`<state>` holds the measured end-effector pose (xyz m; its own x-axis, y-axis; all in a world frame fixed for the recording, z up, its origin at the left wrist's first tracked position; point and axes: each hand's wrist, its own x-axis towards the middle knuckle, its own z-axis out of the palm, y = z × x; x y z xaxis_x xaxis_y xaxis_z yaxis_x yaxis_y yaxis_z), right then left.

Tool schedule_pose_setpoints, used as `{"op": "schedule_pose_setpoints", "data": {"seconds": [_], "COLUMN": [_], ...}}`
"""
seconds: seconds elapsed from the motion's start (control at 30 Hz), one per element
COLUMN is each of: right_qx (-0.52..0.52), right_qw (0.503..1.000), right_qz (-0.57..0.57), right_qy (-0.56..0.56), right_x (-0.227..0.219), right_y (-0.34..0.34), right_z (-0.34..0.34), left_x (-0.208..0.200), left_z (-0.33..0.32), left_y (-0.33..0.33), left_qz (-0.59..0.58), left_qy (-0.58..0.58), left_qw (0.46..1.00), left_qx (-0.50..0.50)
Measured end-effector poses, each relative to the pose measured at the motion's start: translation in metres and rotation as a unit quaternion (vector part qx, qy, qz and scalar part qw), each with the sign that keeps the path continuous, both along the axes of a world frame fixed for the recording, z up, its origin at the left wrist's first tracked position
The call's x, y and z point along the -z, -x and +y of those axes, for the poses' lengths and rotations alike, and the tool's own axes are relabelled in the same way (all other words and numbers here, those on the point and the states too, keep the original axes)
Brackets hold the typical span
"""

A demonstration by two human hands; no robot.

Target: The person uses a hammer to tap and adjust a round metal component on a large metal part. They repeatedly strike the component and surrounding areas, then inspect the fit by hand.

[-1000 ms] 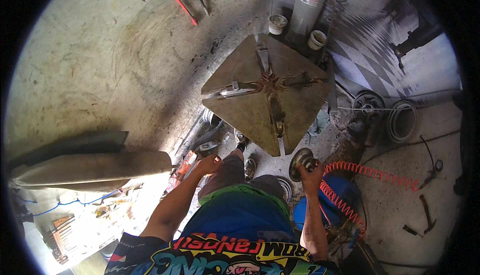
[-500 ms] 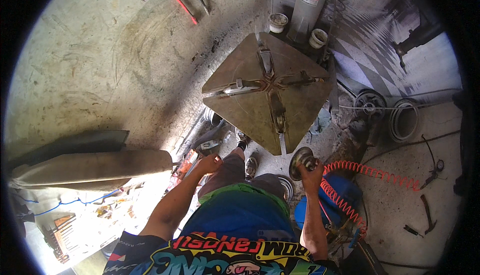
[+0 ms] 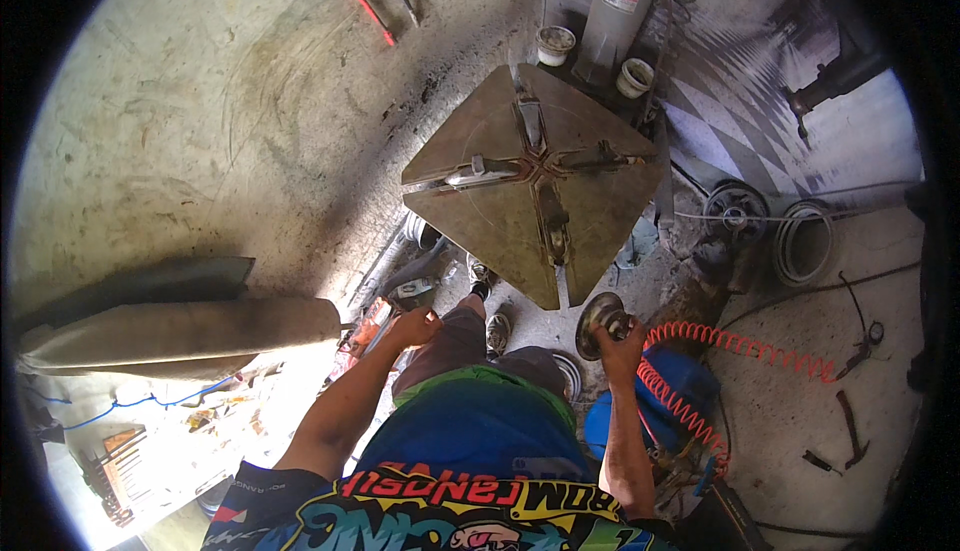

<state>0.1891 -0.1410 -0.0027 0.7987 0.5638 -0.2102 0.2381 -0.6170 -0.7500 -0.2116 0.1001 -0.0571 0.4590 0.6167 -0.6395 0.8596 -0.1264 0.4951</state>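
Observation:
My right hand [image 3: 622,341] grips a round, dark metal disc with a raised hub [image 3: 594,325], tilted nearly on edge, by its hub side. Its exact kind does not show. Just beyond it lies the near corner of a square metal turntable [image 3: 490,241] with clamp jaws in crossed slots, like a tyre changer's; the disc appears apart from it. My left hand [image 3: 418,328] hangs above my left thigh, fingers curled. Whether anything is inside them is hidden.
A coiled orange air hose [image 3: 740,338] and a blue tank [image 3: 665,391] are at right. A hammer [image 3: 853,431] lies on the floor. Two white tubs [image 3: 555,46] stand beside a grey column [image 3: 618,11]. A long covered bundle [image 3: 190,336] juts in from the left.
The disc in my right hand has turned slightly, showing more of its face. My left hand stays almost in place, and the whole view has shifted a little.

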Motion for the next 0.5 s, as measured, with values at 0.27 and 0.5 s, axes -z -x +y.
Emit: {"op": "schedule_pose_setpoints", "data": {"seconds": [0.27, 0.5], "right_qx": [-0.001, 0.004], "right_qw": [1.0, 0.999], "right_qz": [-0.017, -0.017], "right_qy": [0.01, 0.035], "right_x": [-0.001, -0.011], "right_y": [0.0, 0.003], "right_z": [0.001, 0.005], "left_x": [0.004, 0.013], "left_z": [0.005, 0.01], "left_y": [0.002, 0.004], "left_qz": [-0.011, -0.007], "left_qy": [-0.016, -0.017], "left_qw": [1.0, 1.0], "left_qx": [0.019, 0.014]}}
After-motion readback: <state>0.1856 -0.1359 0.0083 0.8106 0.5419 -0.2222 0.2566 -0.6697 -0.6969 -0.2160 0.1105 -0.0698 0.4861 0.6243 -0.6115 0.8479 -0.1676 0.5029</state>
